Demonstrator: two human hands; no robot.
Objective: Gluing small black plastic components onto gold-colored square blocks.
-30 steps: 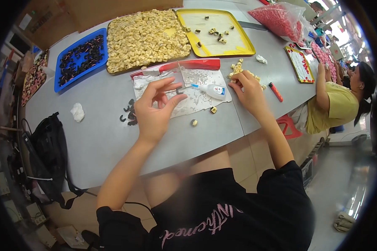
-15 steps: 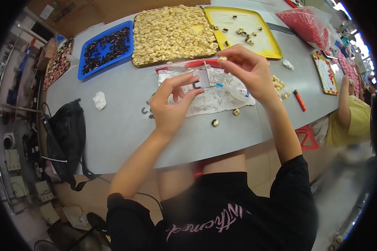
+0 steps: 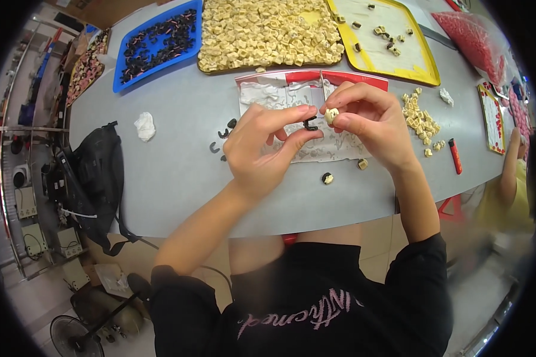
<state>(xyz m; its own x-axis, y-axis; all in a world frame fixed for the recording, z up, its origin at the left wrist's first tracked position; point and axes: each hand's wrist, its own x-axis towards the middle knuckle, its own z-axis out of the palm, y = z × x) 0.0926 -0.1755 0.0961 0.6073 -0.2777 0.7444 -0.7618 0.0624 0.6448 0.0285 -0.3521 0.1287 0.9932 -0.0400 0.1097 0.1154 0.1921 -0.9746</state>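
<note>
Between thumb and fingers, my left hand [image 3: 259,143] pinches a small black C-shaped piece [image 3: 310,124]. Close beside it, my right hand [image 3: 372,122] grips a small cream-coloured piece [image 3: 332,115] in its fingertips. The two pieces are nearly level, with a narrow gap between them. Beneath both hands lies a white sheet with a red strip [image 3: 363,81], smeared with grey marks. Left of my left hand sit several loose black C-shaped pieces [image 3: 214,147]. A joined black-and-cream piece [image 3: 327,178] and a cream-and-dark piece [image 3: 362,163] rest nearer the table edge.
Across the back stand a blue tray [image 3: 118,80] of black pieces, a tray heaped with cream pieces [image 3: 268,35], and a yellow tray [image 3: 432,71]. Cream pieces [image 3: 420,116] and a red lighter [image 3: 455,156] lie right. A black bag [image 3: 95,178] hangs at the left edge.
My right hand has come down and toward the left hand, bringing the cream piece beside the black one. My left hand has moved slightly right. The view has shifted.
</note>
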